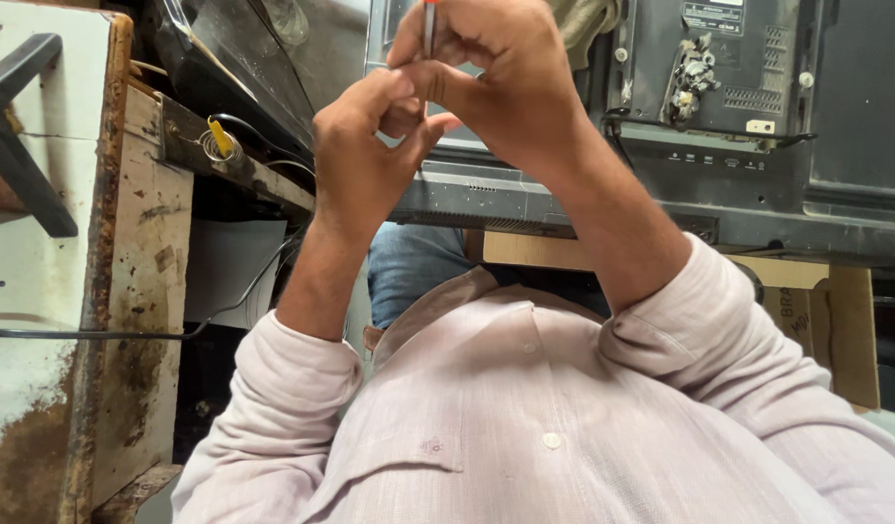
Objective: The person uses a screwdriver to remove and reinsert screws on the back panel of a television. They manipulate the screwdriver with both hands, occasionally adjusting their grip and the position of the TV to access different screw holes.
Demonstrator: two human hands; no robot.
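- Nearest to me is my own pale pink buttoned shirt (525, 427), filling the bottom of the view, with both sleeves rolled up past the forearms
- Beyond the shirt a bit of my blue jeans (409, 267) shows between my forearms
- My left hand (365, 150) is raised in front of me, fingers curled in narrow, with the thumb and forefinger tips pressed against my other hand
- My right hand (506, 73) sits just above and beside it, closed around a thin rod-like tool (429, 24) that has a grey shaft and a touch of orange at the top edge of the view; only a short length of it shows between my fingers
- I cannot tell whether my left fingertips touch the tool itself or only my right hand
- To my left stands a worn, stained wooden bench (147, 281), with a black cable (127, 335) running across its front
- On the bench ledge lies a small coil of wire with a yellow piece (219, 139)
- Behind my hands lies the grey back panel of a flat television (758, 175), with a metal bracket (693, 73) fixed to it
- Under that set a piece of brown cardboard (836, 320) sticks out on the right
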